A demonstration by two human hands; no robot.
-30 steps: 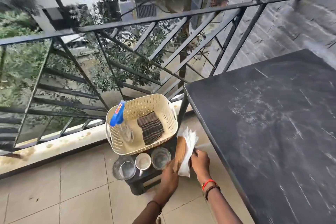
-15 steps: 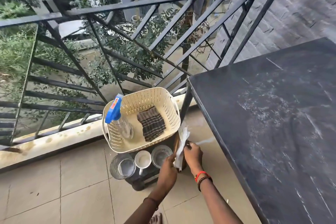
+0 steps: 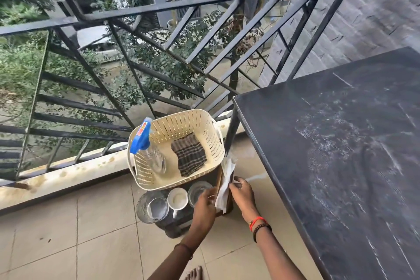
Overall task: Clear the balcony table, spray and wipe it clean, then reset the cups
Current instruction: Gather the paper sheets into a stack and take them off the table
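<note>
Landmark: cream basket [image 3: 181, 118] on low stool [image 3: 172, 226].
Inside basket: spray bottle [image 3: 151, 157], upright at left wall; folded checked cloth [image 3: 188, 157], flat at right.
Just in front of basket: three cups [image 3: 177, 198] in a row.
At front right corner of basket: napkin holder [image 3: 223, 185] with white napkins, grasped by left hand [image 3: 204, 208] and right hand [image 3: 242, 198], fingers curled on opposite sides.
Right of basket: black bench [image 3: 341, 154], top streaked.
</note>
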